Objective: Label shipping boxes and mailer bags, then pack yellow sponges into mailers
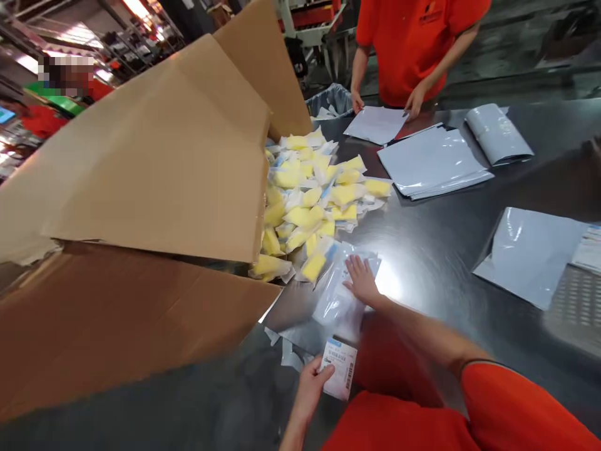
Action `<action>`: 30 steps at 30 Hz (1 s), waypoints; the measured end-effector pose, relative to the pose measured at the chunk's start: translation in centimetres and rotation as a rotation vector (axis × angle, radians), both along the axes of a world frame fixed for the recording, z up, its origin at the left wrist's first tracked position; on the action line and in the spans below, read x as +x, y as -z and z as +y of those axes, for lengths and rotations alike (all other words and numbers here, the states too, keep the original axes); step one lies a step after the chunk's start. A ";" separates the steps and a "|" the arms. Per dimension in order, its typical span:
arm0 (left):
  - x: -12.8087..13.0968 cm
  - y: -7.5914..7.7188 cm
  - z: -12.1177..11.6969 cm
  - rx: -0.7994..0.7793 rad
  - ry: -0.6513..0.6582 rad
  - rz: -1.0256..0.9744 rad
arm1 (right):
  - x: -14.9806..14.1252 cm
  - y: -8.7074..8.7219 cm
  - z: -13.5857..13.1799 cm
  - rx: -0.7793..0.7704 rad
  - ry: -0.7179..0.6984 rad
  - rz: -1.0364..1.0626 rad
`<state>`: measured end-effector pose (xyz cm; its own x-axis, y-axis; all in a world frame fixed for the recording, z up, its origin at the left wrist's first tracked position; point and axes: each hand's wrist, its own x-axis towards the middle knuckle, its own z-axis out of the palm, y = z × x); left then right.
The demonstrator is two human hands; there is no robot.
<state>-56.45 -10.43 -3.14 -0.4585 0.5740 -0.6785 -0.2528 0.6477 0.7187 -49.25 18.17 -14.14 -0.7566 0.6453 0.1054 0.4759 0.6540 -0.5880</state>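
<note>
My left hand is closed on a white printed label with barcodes, thumb on top, near the front edge of the metal table. My right hand lies with spread fingers on a shiny clear-and-white plastic bag, which rests flat on the table. Just beyond that bag is a heap of small white packets with yellow contents, spilling from a large cardboard box tipped on its side. What the plastic bag contains is hard to make out.
Across the metal table, a person in an orange shirt handles a white mailer. Stacked white mailers, a folded mailer and another mailer lie to the right. A lined bin stands behind.
</note>
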 end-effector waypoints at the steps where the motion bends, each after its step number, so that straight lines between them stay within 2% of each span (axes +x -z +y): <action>1: -0.1 0.2 0.2 -0.007 0.004 -0.010 | 0.6 0.0 -1.7 -0.023 -0.005 0.023; 3: -0.4 0.9 0.9 -0.035 0.004 -0.026 | 2.2 -0.3 -3.0 -0.040 0.036 0.027; 4: -0.5 1.5 1.5 -0.055 -0.013 -0.024 | 3.4 -0.6 -2.4 -0.036 0.069 0.012; 6: -0.8 2.7 2.7 -0.094 -0.075 0.015 | 7.2 -1.3 1.0 -0.017 0.159 -0.019; 8: -0.9 3.7 3.7 -0.112 -0.146 0.078 | 13.0 -2.2 6.1 0.010 0.307 -0.072; 10: -1.0 4.3 4.4 -0.087 -0.204 0.116 | 19.9 -2.9 10.4 0.032 0.612 -0.271; 11: -1.0 4.4 4.6 -0.061 -0.228 0.124 | 23.0 -3.0 11.7 0.000 0.758 -0.378; 12: -1.0 4.4 4.7 -0.033 -0.250 0.126 | 25.5 -3.0 12.1 -0.056 0.822 -0.476; 14: -0.9 4.2 4.6 0.000 -0.261 0.124 | 27.9 -2.3 10.3 -0.070 0.738 -0.592; 16: -0.7 3.6 4.2 -0.008 -0.260 0.125 | 26.9 -1.3 5.8 -0.049 0.622 -0.606; 18: -0.1 2.6 3.5 -0.013 -0.215 0.134 | 23.7 -0.8 -0.1 -0.090 0.510 -0.518; 20: 0.5 1.5 2.7 0.016 -0.103 0.160 | 19.6 -1.2 -5.9 -0.243 0.337 -0.362; 22: 0.9 0.6 1.9 0.032 -0.005 0.197 | 15.6 -2.4 -10.3 -0.458 0.137 -0.190; 24: 1.2 -0.2 1.1 0.041 0.043 0.245 | 12.0 -4.0 -12.7 -0.642 0.024 -0.028; 27: 1.2 -1.0 -0.2 0.052 0.054 0.295 | 8.1 -6.1 -13.7 -0.777 -0.028 0.190; 29: 1.0 -1.2 -1.4 0.057 0.045 0.297 | 7.0 -7.0 -13.6 -0.726 -0.111 0.234; 30: 0.8 -1.3 -2.1 0.058 0.040 0.299 | 6.9 -7.1 -13.5 -0.634 -0.134 0.201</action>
<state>-55.67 -12.49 -1.86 -0.6093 0.6294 -0.4823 0.0006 0.6086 0.7935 -42.30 4.66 -7.04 -0.8398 0.5304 -0.1158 0.2562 0.1990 -0.9459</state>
